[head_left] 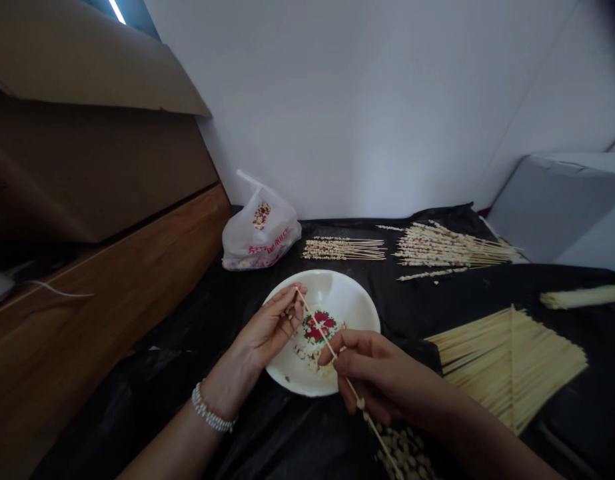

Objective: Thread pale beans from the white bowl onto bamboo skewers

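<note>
My right hand (370,370) pinches a thin wooden skewer (314,320) that runs from upper left to lower right, with a few small pale pieces on its lower part. At the skewer's upper tip, the fingers of my left hand (274,323) are closed, and small pale pieces show in its palm. Both hands are over a white bowl (370,313) with a red flower design at its bottom. Inside the bowl lie loose whitish and reddish pieces (307,353). More pale pieces (404,450) lie below my right hand, partly hidden by it.
Behind the bowl stands a tied white plastic bag (260,230). Threaded skewers lie in two groups, a small one (332,249) and a larger one (437,245). Bare skewers (517,360) spread on the black sheet (197,373) at right. A cardboard box (97,167) is at left.
</note>
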Available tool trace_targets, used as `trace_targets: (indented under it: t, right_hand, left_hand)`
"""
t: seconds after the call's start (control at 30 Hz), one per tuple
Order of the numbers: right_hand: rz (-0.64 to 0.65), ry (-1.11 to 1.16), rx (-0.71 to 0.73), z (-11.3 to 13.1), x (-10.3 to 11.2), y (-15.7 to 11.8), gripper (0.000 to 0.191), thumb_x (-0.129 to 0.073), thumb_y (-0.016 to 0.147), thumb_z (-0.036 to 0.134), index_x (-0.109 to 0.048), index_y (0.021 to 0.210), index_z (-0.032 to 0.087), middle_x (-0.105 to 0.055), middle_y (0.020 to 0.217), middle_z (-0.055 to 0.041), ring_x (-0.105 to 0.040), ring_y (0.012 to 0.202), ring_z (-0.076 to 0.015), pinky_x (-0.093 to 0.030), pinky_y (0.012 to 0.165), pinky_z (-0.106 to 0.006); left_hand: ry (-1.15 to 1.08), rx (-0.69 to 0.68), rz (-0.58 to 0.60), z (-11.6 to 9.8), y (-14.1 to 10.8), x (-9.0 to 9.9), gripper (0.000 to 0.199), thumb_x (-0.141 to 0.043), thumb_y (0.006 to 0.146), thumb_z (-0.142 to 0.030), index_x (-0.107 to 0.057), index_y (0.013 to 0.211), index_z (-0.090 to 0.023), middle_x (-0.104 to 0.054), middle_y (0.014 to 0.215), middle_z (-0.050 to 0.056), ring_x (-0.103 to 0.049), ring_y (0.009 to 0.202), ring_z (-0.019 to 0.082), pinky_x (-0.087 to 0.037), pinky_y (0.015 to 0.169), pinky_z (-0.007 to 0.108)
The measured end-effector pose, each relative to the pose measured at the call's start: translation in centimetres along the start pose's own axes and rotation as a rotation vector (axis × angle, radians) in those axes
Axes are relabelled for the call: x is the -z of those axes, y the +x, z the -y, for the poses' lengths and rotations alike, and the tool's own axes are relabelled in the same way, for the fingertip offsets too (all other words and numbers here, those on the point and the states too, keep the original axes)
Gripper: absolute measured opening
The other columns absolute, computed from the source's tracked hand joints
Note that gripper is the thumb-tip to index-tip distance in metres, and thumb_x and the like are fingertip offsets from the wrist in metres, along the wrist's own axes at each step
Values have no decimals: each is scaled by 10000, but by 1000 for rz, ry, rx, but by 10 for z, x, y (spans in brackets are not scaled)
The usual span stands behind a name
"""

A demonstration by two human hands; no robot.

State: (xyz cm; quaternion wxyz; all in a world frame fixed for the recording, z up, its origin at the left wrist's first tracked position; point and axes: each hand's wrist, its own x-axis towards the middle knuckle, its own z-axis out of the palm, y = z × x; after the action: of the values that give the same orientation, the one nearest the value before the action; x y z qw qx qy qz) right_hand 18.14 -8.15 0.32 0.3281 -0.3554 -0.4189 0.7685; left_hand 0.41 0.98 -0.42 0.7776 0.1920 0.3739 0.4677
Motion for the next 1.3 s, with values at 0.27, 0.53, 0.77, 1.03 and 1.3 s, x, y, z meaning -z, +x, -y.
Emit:
trace_targets:
  t: [0.27,0.53,0.77,1.03,1.3]
  right_hand:
    - [0,-14,-13,0,-1,0,100,-531,842,205,-590,921,190,-630,510,55,-348,237,-26,-123,250,-164]
    - [-13,-17,5,0,-3,1,106,-544,815,227,-582,903,182,-618,484,62,-340,237,-27,-137,258,-155]
    - [-22,2,1,1,-3,1,101,-556,806,227,-590,891,185,-615,482,59,-325,235,-25,-129,255,-162]
    - [-19,-3,15,-1,-2,0,92,-540,825,207,-595,895,184,-617,493,53,-325,237,-22,-115,259,-169]
    - [-19,-21,31,-6,-1,3,104,-525,843,181,-591,923,177,-626,507,51,-347,250,-24,-150,270,-158]
  left_hand:
    - [-3,-18,-21,-1,0,0,101,-616,845,-37,-671,919,-80,-689,842,44,-624,621,58,-527,568,136]
    - [-39,15,-27,0,2,1,113,-621,839,-28,-686,906,-91,-681,804,44,-625,629,65,-529,584,142]
    - [-55,7,-32,0,3,2,131,-613,829,-8,-689,893,-92,-674,787,41,-622,622,67,-525,573,137]
    - [-56,4,-28,0,3,4,141,-590,855,-23,-690,916,-102,-675,783,40,-628,637,71,-541,586,150]
    - [-87,28,-74,-1,1,0,128,-596,852,-25,-691,900,-97,-686,794,44,-624,642,67,-539,612,147]
